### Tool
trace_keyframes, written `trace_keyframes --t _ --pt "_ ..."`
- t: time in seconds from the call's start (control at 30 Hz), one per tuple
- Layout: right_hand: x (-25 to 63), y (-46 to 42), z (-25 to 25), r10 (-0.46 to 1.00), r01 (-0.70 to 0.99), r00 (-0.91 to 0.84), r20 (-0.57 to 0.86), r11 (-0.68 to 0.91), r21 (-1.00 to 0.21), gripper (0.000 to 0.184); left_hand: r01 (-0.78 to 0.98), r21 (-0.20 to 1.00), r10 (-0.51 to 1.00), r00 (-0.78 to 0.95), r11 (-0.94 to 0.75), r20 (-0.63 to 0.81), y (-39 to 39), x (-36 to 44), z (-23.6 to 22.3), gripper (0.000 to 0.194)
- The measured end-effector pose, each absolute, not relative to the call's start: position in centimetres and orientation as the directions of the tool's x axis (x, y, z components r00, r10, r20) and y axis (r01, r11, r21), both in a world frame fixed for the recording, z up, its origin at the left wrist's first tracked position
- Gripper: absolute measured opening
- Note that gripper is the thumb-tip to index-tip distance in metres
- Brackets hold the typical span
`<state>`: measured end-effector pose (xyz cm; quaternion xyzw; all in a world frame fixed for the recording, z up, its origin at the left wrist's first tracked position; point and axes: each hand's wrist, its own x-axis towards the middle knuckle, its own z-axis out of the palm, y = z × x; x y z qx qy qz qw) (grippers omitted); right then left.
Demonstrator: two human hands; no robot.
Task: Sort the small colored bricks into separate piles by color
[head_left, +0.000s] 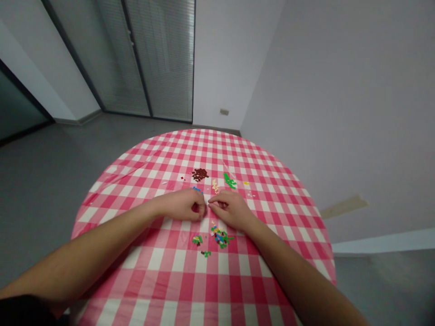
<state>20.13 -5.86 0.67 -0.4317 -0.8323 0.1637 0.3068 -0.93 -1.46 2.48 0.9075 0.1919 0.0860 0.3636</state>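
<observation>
Close together over the middle of the table are my two hands. My left hand (185, 204) is curled, thumb and fingers brought together; anything inside is too small or hidden to make out. Opposite it, my right hand (233, 209) has thumb and forefinger pinched, and I cannot see what is between them. Nearer to me lies a mixed heap of tiny coloured brick-like pieces (221, 238), with a smaller green and yellow cluster (197, 240) to its left. Beyond the hands are a brown pile (200, 174), green pieces (229, 181), cream pieces (215, 186) and partly hidden blue pieces (197, 189).
A red-and-white checked cloth (163, 280) covers the round table. Red bits (182, 178) lie left of the brown pile, and yellow pieces (246, 183) at the right. Glass doors (159, 59) stand behind; a white wall (346, 113) rises at the right.
</observation>
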Motion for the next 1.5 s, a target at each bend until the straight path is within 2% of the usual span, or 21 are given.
trace_keyframes --t 0.13,0.27,0.5,0.7,0.8,0.87,0.97,1.03,1.1,1.33,1.5 --pt "20.1 -6.1 0.8 0.765 0.530 -0.421 0.487 0.643 -0.553 0.012 0.282 0.817 0.591 0.802 -0.503 0.087 -1.0 -0.8 2.0 0.008" --pt "20.0 -6.1 0.9 0.716 0.490 -0.356 0.600 0.690 -0.533 0.011 0.231 0.893 0.669 0.736 -0.387 0.099 -0.9 -0.4 1.8 0.009" --pt "20.6 -5.7 0.6 0.663 0.502 -0.370 0.650 0.732 -0.460 0.010 0.147 0.966 0.724 0.688 -0.213 0.055 -1.0 0.2 1.5 0.013" --pt "20.7 -5.7 0.6 0.619 0.535 -0.403 0.674 0.757 -0.375 0.011 0.142 0.973 0.730 0.683 -0.181 0.036 -1.1 0.4 0.9 0.018" --pt "21.6 -5.3 1.2 0.639 0.580 -0.383 0.667 0.728 -0.365 0.010 0.189 0.947 0.726 0.685 -0.260 0.063 -1.4 0.5 1.0 0.020" --pt "23.3 -4.6 1.5 0.699 0.669 -0.309 0.645 0.642 -0.374 0.010 0.256 0.872 0.690 0.714 -0.417 0.120 -1.9 0.6 1.2 0.021" --pt "27.0 -3.0 1.6 0.863 0.866 -0.051 0.503 0.290 -0.408 0.012 0.294 0.678 0.534 0.828 -0.674 0.172 -2.6 0.8 1.4 0.022" --pt "29.3 -2.1 1.4 0.928 0.921 0.123 0.351 0.025 -0.390 0.014 0.274 0.593 0.448 0.879 -0.757 0.166 -2.9 0.9 1.3 0.021" --pt "30.7 -1.5 1.2 0.954 0.931 0.181 0.241 -0.087 -0.354 0.017 0.263 0.554 0.415 0.895 -0.789 0.166 -3.0 1.0 0.9 0.020" --pt "30.1 -1.5 0.6 0.985 0.952 0.106 0.133 -0.062 -0.299 0.022 0.233 0.518 0.370 0.912 -0.823 0.177 -3.1 1.0 0.9 0.019" --pt "29.8 -1.5 0.4 0.971 0.949 0.096 0.220 -0.022 -0.316 0.027 0.192 0.539 0.337 0.923 -0.820 0.184 -3.3 1.2 1.1 0.017"
